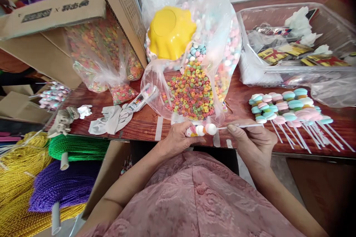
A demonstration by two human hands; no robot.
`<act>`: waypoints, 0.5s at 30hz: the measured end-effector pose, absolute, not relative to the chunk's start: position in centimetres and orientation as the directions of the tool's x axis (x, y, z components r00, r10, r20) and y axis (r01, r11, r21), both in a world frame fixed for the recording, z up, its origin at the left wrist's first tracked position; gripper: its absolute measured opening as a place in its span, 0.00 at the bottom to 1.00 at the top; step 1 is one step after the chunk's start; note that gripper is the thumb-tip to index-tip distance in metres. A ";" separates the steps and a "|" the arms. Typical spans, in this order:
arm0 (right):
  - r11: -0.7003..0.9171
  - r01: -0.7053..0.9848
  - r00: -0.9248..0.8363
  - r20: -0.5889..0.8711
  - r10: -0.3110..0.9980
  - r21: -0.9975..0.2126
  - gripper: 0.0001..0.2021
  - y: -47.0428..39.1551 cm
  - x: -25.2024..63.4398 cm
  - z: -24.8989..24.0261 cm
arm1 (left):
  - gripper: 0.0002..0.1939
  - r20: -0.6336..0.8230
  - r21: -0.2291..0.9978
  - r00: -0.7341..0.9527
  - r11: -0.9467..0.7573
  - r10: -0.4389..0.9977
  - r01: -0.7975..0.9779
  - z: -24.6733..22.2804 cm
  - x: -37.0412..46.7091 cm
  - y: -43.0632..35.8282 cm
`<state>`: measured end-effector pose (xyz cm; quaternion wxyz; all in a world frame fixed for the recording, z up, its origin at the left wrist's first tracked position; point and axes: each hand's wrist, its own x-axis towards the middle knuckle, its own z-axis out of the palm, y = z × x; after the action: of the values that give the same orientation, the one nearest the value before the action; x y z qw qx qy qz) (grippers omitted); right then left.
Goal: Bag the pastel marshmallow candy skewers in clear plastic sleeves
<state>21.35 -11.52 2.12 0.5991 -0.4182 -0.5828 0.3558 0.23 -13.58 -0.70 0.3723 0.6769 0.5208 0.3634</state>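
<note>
Between my hands lies a candy skewer: white, pink and orange rounded pieces (210,129) threaded on a thin white stick (249,126). My left hand (178,137) is closed around the threaded end, its fingers covering part of the pieces. My right hand (254,141) pinches the bare stick between thumb and fingers. Just beyond, a clear bag (152,98) lies open with small multicoloured rings (191,90) in it. To the right of my right hand, several finished-looking skewers (290,107) of pastel pieces are piled, their white sticks pointing toward me.
An upturned yellow bowl (171,31) rests on a bag of pastel balls (233,40). A cardboard box (125,18) and a bag of rings (94,53) stand left; a clear plastic bin (294,68) is right. Pale gloves (111,120) lie on the table. Coloured cord bundles (65,189) hang lower left.
</note>
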 end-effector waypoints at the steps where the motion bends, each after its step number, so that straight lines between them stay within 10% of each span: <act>1: 0.388 0.063 0.068 0.391 0.918 -0.920 0.05 -11.5 21.3 2.2 | 0.19 0.112 0.872 0.188 -0.187 0.976 0.452 -0.7 0.3 -13.6; 15: 0.483 0.116 0.103 0.495 0.863 -0.868 0.03 -11.8 21.1 3.1 | 0.23 0.122 0.848 0.132 -0.172 0.984 0.501 -0.5 0.7 -13.4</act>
<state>21.07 -11.78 3.06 0.6195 -0.4093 -0.5983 0.3012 0.74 -13.41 -0.48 0.3334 0.6744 0.5504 0.3622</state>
